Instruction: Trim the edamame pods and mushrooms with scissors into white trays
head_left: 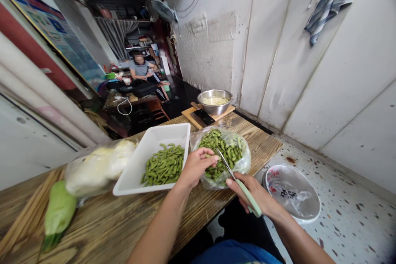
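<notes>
— Pale wall panels [266, 20] bound the room at the right, and a wooden table [198, 210] stands before the person. Where do the green pods [233, 150] lie from the hands?

— Just beyond both, heaped in a clear plastic bag [246, 161]. More lie in the white tray [167, 135], left of the bag.

— Which hand is nearer to the tray?

— The left hand [196, 168]; it reaches over the bag's near left edge, between tray and right hand [252, 192].

— And the relation of chief interest?

— That of the scissors [245, 193] to the left fingertips. Their long axis runs obliquely, handle toward the body and to the right, blades pointing away and leftward over the heap, tips near the left thumb.

— Note the pose of each hand.

— Left: forearm angled forward, thumb and fingers bent toward one another; whether they pinch a pod cannot be told. Right: fingers wrapped about the pale green handle, forearm entering from the lower right. The parting of the blades, if any, is too slight to judge.
</notes>
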Tool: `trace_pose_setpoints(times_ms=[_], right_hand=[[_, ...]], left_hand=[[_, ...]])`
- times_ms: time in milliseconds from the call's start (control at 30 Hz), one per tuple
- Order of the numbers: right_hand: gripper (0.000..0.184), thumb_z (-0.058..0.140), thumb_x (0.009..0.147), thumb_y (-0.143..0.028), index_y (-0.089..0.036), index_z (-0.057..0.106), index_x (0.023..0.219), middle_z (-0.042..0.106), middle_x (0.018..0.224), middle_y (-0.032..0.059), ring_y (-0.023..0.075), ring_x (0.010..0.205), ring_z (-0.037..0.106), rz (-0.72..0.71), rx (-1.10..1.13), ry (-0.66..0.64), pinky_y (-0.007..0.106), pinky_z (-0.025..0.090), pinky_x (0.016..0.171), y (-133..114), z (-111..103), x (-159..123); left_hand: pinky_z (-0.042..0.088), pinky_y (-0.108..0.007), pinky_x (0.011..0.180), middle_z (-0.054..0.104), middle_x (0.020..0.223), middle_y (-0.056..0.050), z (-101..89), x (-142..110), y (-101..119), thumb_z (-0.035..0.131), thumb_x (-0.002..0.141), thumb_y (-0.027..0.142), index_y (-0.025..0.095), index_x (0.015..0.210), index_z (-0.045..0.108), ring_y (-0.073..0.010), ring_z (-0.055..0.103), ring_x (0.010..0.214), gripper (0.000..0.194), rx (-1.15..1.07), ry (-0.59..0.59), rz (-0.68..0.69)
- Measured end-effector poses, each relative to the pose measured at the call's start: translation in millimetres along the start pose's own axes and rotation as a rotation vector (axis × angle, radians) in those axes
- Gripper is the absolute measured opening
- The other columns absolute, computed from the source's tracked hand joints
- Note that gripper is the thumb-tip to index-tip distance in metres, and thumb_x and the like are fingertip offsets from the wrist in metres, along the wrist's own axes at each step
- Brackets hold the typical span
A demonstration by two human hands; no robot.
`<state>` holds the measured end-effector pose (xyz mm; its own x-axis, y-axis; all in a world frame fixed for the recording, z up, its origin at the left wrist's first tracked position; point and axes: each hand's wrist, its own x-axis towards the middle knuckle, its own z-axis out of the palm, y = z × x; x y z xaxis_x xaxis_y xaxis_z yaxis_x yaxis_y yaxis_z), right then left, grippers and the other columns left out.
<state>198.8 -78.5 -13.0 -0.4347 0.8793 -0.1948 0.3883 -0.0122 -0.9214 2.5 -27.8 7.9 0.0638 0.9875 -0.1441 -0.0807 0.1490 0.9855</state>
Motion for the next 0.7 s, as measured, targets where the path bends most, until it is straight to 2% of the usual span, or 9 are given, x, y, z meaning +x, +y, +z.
trace_pose_setpoints(times_ms=[100,200,367,433,567,700], right_hand=[[0.050,0.050,0.091,-0.070,-0.023,0.042,0.075,0.041,0.041,-0.0095,0.0093,0.031,0.046,0.029,0.033,0.014,0.017,0.031,0.032,-0.7,2.4,2.0],[0.051,0.048,0.090,-0.071,-0.023,0.043,0.076,0.042,0.041,-0.0096,0.0097,0.031,0.046,0.043,0.045,0.005,0.017,0.031,0.031,0.6,4.8,4.4],[0.055,0.039,0.091,-0.075,-0.022,0.043,0.078,0.046,0.048,-0.0076,0.0103,0.039,0.050,0.005,0.049,-0.019,0.021,0.041,0.042,0.2,4.5,3.3],[0.056,0.038,0.092,-0.075,-0.021,0.044,0.079,0.048,0.051,-0.0065,0.0108,0.044,0.052,-0.020,0.032,-0.034,0.022,0.044,0.047,-2.5,3.0,1.1],[0.056,0.038,0.093,-0.074,-0.021,0.044,0.078,0.048,0.052,-0.0060,0.0102,0.045,0.050,-0.052,-0.002,-0.050,0.022,0.042,0.048,-6.8,1.4,-1.1],[0.053,0.040,0.095,-0.071,-0.020,0.046,0.079,0.048,0.052,-0.0062,0.0097,0.044,0.048,-0.081,-0.044,-0.066,0.021,0.039,0.047,-5.9,1.2,-0.2]], left_hand=[[0.046,-0.024,0.064,0.066,0.062,0.000,4.9,-0.8,-4.2,0.090,0.050,0.036,0.015,0.072,0.065,-0.0115,0.058,0.060,0.039,-0.135,0.061,-0.017],[0.045,-0.024,0.063,0.065,0.064,0.000,5.5,-1.0,-9.0,0.091,0.048,0.037,0.014,0.074,0.068,-0.0112,0.057,0.061,0.041,-0.181,0.130,-0.024],[0.043,-0.025,0.064,0.065,0.067,0.000,-2.9,-2.5,-13.4,0.083,0.060,0.041,0.015,0.080,0.073,-0.0131,0.056,0.063,0.034,0.028,0.167,0.081],[0.045,-0.028,0.067,0.067,0.070,-0.002,-5.8,-4.7,-12.2,0.076,0.068,0.044,0.017,0.081,0.073,-0.0165,0.060,0.067,0.031,0.144,0.108,0.098],[0.045,-0.029,0.065,0.065,0.066,-0.003,-7.4,-10.0,-6.3,0.063,0.078,0.049,0.017,0.072,0.068,-0.0189,0.060,0.066,0.032,0.334,-0.101,0.055],[0.041,-0.027,0.062,0.060,0.062,0.000,-6.8,-13.7,-1.3,0.055,0.083,0.049,0.016,0.077,0.071,-0.0170,0.054,0.062,0.037,0.467,-0.137,0.091]])
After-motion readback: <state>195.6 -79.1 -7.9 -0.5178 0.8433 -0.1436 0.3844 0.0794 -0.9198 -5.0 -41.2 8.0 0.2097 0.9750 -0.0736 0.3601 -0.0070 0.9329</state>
